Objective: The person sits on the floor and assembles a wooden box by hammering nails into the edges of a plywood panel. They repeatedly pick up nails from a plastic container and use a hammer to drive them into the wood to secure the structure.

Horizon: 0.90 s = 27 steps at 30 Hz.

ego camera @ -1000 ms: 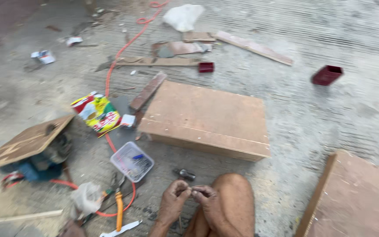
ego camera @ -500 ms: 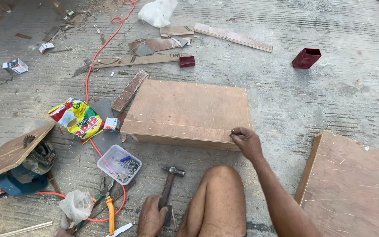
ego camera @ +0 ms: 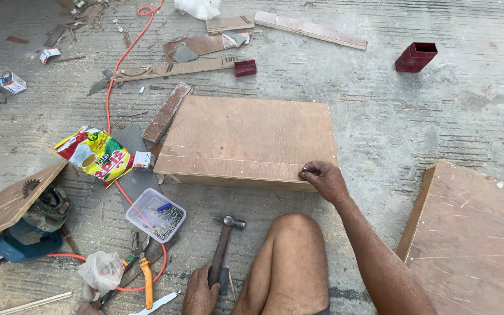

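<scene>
A flat rectangular plywood box is laid on the rough grooved concrete floor. Its near right corner is pinched by the right hand. A wooden-handled hammer, beside the knee, is grasped by the left hand. Little has shifted since the preceding frame.

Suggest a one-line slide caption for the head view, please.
Right hand pinches a nail on the plywood box edge; left hand grips the hammer on concrete.

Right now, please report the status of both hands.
Left hand grips hammer on floor. Right hand pinches nail on plywood box edge. Nothing in between.
</scene>
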Available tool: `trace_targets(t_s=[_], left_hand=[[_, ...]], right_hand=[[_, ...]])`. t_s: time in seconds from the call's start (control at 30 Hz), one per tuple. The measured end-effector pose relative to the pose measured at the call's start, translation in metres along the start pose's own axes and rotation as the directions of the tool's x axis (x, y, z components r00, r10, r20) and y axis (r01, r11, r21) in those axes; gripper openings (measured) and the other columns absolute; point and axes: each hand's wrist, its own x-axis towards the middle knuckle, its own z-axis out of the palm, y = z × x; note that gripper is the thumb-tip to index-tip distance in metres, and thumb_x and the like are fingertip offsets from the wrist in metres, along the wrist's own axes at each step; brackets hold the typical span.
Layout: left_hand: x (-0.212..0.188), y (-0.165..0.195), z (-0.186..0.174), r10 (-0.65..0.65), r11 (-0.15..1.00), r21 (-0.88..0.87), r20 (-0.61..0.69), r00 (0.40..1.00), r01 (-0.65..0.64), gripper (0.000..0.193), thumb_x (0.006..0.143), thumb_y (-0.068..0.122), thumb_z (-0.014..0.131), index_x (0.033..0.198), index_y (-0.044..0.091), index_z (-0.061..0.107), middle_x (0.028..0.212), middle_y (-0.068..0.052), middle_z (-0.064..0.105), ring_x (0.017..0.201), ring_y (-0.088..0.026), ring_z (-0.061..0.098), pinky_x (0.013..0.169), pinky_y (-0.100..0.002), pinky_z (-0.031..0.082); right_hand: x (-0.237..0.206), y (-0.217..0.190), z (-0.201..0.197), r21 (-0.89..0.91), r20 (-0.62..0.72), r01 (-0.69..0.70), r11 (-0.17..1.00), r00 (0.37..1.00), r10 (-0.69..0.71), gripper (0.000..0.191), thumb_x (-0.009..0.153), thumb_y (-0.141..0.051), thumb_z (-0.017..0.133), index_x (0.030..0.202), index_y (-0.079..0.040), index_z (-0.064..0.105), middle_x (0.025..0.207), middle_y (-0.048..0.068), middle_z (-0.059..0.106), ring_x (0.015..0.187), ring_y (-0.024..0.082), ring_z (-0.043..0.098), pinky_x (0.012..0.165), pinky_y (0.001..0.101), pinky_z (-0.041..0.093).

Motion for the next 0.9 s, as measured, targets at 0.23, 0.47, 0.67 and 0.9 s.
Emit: trace_targets(t_s=[0.23, 0.47, 0.67, 0.9], left_hand=[[-0.007, 0.004, -0.001, 0.006, 1.000, 0.007, -0.058, 0.998, -0.006, 0.075, 0.084, 0.016, 0.080, 0.148, 0.013, 0.042, 0.139, -0.013, 0.050, 0.138, -0.028, 0.049, 0.120, -0.040, 0.039], [-0.008, 0.003, -0.003, -0.061, 0.995, 0.085, 0.000, 0.998, 0.060, 0.087, 0.081, 0.019, 0.082, 0.154, 0.015, 0.035, 0.133, -0.015, 0.052, 0.133, -0.029, 0.053, 0.117, -0.040, 0.043], [0.004, -0.009, -0.007, -0.158, 0.985, -0.052, 0.103, 0.982, 0.164, 0.078, 0.078, 0.015, 0.081, 0.148, 0.008, 0.048, 0.118, -0.015, 0.060, 0.119, -0.026, 0.070, 0.111, -0.037, 0.053], [0.021, -0.044, 0.005, 0.045, 0.682, -0.687, 0.381, 0.923, 0.250, 0.065, 0.081, 0.013, 0.080, 0.140, -0.001, 0.056, 0.091, -0.011, 0.071, 0.074, -0.018, 0.067, 0.068, -0.030, 0.051]], right_hand=[[0.002, -0.012, 0.016, 0.110, 0.006, 0.072, 0.991, 0.997, -0.073, 0.013, 0.089, -0.021, 0.079, 0.099, -0.012, 0.079, 0.095, 0.001, 0.077, 0.089, 0.011, 0.072, 0.081, 0.0303, 0.061], [0.006, -0.003, 0.020, 0.015, -0.037, 0.106, 0.994, 0.994, -0.106, 0.015, 0.089, -0.024, 0.081, 0.099, -0.013, 0.080, 0.097, 0.004, 0.073, 0.090, 0.013, 0.071, 0.081, 0.0319, 0.060], [0.005, -0.001, 0.020, 0.019, -0.039, 0.118, 0.993, 0.992, -0.118, 0.016, 0.088, -0.025, 0.080, 0.100, -0.015, 0.079, 0.099, 0.003, 0.073, 0.091, 0.013, 0.071, 0.082, 0.0317, 0.059], [0.002, -0.005, 0.020, -0.009, -0.020, 0.078, 0.997, 0.997, -0.078, 0.015, 0.089, -0.027, 0.078, 0.100, -0.017, 0.078, 0.098, 0.002, 0.072, 0.092, 0.012, 0.071, 0.081, 0.0309, 0.060]])
